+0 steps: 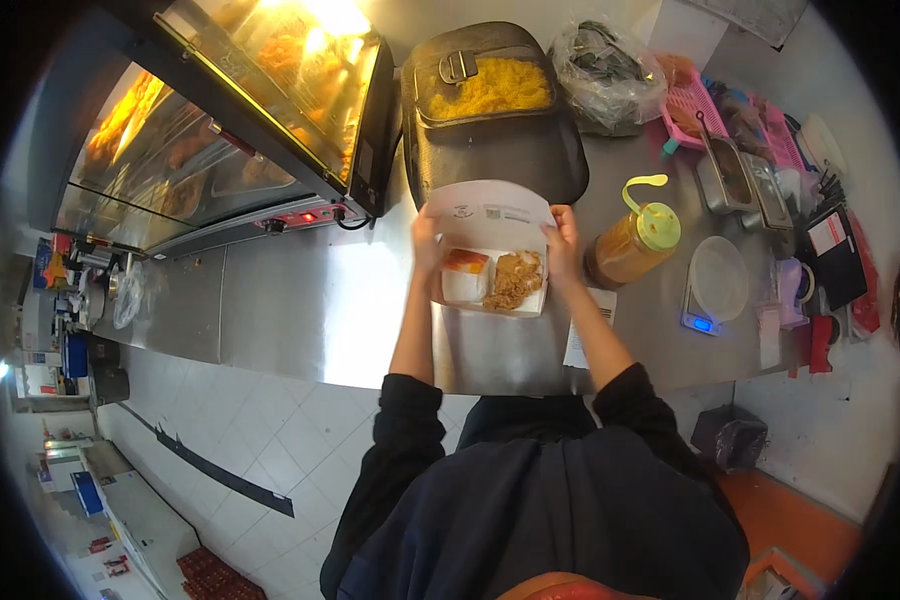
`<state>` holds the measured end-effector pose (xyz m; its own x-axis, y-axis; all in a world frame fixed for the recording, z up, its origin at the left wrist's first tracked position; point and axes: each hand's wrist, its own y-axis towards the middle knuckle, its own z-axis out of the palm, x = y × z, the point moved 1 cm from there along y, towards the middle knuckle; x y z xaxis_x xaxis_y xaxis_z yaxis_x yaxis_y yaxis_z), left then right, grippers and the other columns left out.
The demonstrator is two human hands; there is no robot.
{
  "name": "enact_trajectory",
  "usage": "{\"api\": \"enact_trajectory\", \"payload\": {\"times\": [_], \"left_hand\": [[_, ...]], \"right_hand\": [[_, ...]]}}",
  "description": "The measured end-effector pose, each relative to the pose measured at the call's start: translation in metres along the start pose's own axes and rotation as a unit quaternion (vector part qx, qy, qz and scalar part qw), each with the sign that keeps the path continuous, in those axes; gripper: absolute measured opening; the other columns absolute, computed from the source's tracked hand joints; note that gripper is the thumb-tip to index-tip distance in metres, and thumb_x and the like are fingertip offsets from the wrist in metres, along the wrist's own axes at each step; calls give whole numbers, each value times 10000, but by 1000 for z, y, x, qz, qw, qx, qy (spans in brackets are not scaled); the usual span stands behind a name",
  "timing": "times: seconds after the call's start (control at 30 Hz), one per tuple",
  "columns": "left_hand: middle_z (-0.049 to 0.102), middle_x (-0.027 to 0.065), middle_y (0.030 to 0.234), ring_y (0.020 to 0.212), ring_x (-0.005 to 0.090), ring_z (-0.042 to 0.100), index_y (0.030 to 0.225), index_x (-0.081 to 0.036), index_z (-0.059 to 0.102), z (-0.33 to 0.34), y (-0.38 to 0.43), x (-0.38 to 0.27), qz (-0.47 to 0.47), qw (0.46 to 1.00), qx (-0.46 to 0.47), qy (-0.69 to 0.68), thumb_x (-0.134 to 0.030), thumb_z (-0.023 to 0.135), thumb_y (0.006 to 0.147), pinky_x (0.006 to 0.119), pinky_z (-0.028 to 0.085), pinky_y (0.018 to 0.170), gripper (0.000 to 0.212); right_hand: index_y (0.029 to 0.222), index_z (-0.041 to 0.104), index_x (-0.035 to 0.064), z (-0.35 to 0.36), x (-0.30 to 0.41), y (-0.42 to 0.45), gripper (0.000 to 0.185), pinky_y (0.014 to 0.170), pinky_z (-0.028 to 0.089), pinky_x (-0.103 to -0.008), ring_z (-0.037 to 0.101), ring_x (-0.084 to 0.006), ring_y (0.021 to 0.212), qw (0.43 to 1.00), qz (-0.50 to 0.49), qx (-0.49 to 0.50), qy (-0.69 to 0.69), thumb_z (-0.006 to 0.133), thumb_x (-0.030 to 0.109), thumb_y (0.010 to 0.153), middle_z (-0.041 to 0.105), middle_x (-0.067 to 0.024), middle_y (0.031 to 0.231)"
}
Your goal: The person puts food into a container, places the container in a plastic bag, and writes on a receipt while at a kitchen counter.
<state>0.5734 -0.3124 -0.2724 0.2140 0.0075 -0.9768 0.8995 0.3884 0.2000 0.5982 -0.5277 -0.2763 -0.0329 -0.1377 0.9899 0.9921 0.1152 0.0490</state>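
Observation:
A white paperboard food box (487, 238) with its lid raised rests on or just over the steel counter (285, 300) in front of me. Inside it, a piece of breaded fried chicken (515, 277) lies on the right. To its left sits a white wrapped packet (464, 279) with an orange top. My left hand (424, 241) grips the box's left side near the lid. On the opposite side, my right hand (562, 244) has its fingers at the lid's corner. Printing marks the inner face of the lid.
Behind the box stands a dark container (495, 150) with yellow crumbs in it. A sauce bottle (630, 244) is right of my right hand, beyond a paper slip (591, 330). Farther right is a kitchen scale (712, 285) with a round bowl. A lit glass warming cabinet (217, 142) occupies the left.

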Motion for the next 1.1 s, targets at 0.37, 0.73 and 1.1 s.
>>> {"api": "enact_trajectory", "payload": {"times": [0.37,0.73,1.1], "left_hand": [[343,170,1276,1164,297,365,1020,-75,516,-71,-63,-1,106,929,202,292,8,574,680,373,308,979,355],[547,118,955,878,210,538,1127,-57,439,-52,-52,-17,-62,970,163,167,-238,422,895,298,409,810,295],[349,158,1244,1159,253,373,1286,-47,279,-61,-106,13,-16,980,198,24,-402,621,752,370,314,963,726]], "right_hand": [[1102,559,110,-19,-3,-54,265,993,275,-369,299,-274,1227,940,-136,201,-239,492,219,870,317,-169,1300],[1186,450,14,-2,-9,-71,331,921,330,-346,432,-246,1074,979,-28,-5,-200,433,176,899,486,-155,1137],[1273,309,61,-10,-9,-120,627,1007,232,-418,247,-386,1240,952,-139,127,-240,539,410,806,224,-240,1339]]}}
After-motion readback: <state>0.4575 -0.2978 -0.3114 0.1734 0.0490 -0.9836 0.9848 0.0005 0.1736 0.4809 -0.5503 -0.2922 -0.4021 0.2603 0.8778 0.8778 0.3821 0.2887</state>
